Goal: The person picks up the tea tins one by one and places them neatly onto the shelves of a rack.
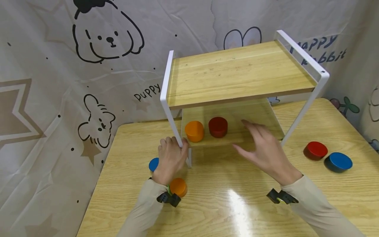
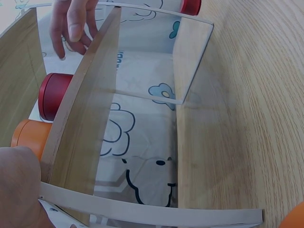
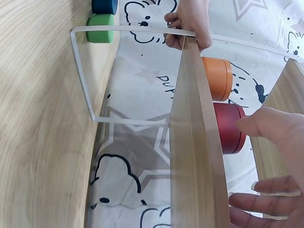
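A two-tier wooden shelf (image 1: 237,74) with white metal side frames stands on the table. My left hand (image 1: 172,158) grips the white front post (image 1: 172,125) at its left end, by the lower board. On that board sit an orange round lidded tin (image 1: 194,132) and, to its right, a dark red one (image 1: 218,127). My right hand (image 1: 267,153) is at the lower tier, right of the dark red tin, with thumb and fingers spread and nothing between them. In the right wrist view, the thumb overlaps the edge of the dark red tin (image 3: 230,128).
Right of the shelf, a red tin (image 1: 315,150) and a blue tin (image 1: 338,162) lie on the table (image 1: 213,210). Another blue tin (image 1: 153,164) and an orange tin (image 1: 179,187) are near my left wrist. A green tin (image 3: 99,28) shows in the right wrist view. Printed cloth (image 1: 124,98) hangs behind.
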Available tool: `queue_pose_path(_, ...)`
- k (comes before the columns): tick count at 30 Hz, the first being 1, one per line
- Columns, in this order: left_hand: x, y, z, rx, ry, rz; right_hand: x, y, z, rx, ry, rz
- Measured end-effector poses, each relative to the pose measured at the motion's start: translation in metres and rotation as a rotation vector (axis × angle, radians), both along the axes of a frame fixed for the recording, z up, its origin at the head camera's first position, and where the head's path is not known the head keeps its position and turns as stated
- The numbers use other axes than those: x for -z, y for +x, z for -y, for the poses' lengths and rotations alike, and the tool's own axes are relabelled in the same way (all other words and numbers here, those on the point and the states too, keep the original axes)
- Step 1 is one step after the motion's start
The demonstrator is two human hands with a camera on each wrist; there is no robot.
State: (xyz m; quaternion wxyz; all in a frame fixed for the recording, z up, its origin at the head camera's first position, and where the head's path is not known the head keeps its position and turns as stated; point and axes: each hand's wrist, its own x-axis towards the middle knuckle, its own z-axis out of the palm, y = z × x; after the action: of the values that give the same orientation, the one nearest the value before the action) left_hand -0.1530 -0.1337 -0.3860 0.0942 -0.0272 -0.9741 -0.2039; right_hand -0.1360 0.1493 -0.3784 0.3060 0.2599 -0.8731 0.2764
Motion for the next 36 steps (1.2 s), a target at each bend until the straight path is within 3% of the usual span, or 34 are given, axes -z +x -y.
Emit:
queue_pose_path(12, 0.0, -0.001, -0.001, 0.001, -0.015, -0.01, 0.004, 0.015, -0.021, 0.052, -0.008, 0.001)
queue_pose_path(19, 0.0, 0.0, -0.001, 0.001, -0.023, 0.001, 0.008, 0.031, -0.036, 0.099, -0.02, -0.014)
queue_pose_path(26, 0.001, -0.001, -0.001, 0.003, -0.003, -0.005, 0.02, 0.048, -0.066, 0.142, -0.089, -0.036)
queue_pose_path(36, 0.002, -0.001, 0.0, 0.008, 0.016, 0.003, 0.045, 0.058, -0.107, 0.258, -0.014, -0.021)
